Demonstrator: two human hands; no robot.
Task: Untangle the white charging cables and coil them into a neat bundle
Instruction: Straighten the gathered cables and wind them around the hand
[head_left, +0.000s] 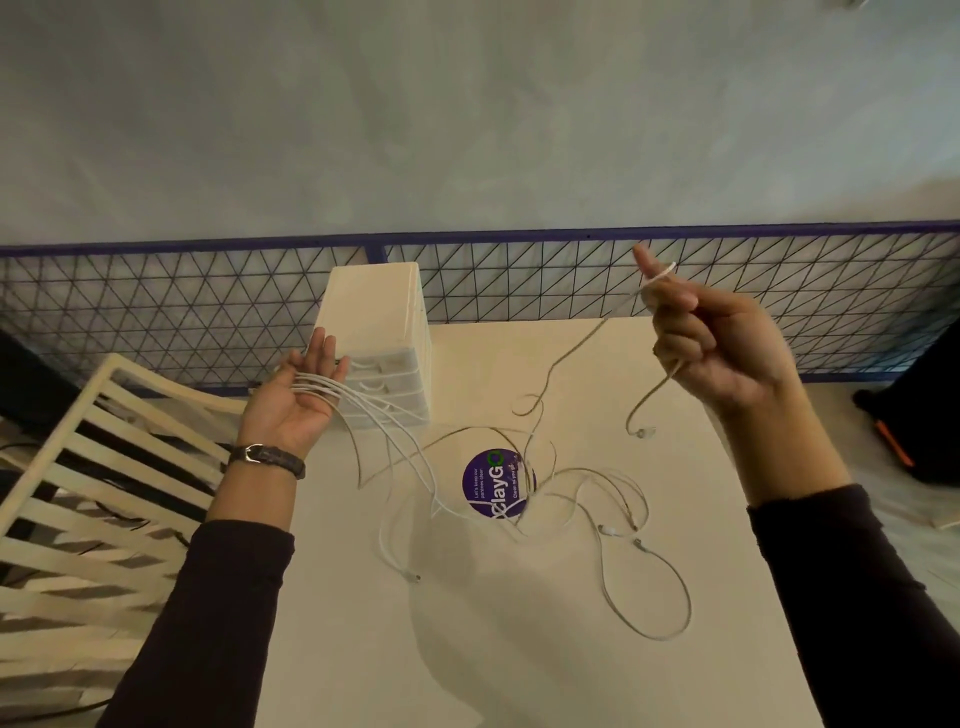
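Several thin white charging cables (571, 488) lie tangled on the cream table (519, 649), with loose loops and plug ends spread to the right. My left hand (296, 400) is raised at the left, palm up and fingers straight, with several cable strands wrapped across the palm and trailing down to the tangle. My right hand (711, 343) is held up at the right, fingers closed on one cable. That cable's short end sticks up past the thumb, and its other end hangs in a hook with a plug (644, 431).
A white mini drawer unit (379, 332) stands at the table's back, just behind my left hand. A round purple sticker (493, 483) lies under the tangle. A wire mesh fence (156, 312) runs behind the table. A white slatted chair (78, 519) stands to the left.
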